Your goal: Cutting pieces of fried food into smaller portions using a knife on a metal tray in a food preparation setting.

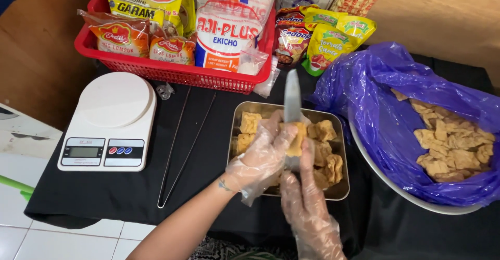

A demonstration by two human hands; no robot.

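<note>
My left hand (263, 153), in a clear plastic glove, holds a piece of fried tofu (298, 140) over a rectangular metal tray (291, 193). My right hand (307, 208), also gloved, grips a knife (292, 101) whose blade points up and away, its edge against the held tofu piece. Several more golden tofu pieces (325, 150) lie in the tray under both hands.
A white bowl lined with a purple plastic bag (364, 90) holds several tofu pieces at the right. A white digital kitchen scale (109, 122) stands at the left, long metal tongs (179, 145) beside it. A red basket (172, 72) of seasoning packets sits behind. Sauce pouches (325, 38) lie next to it.
</note>
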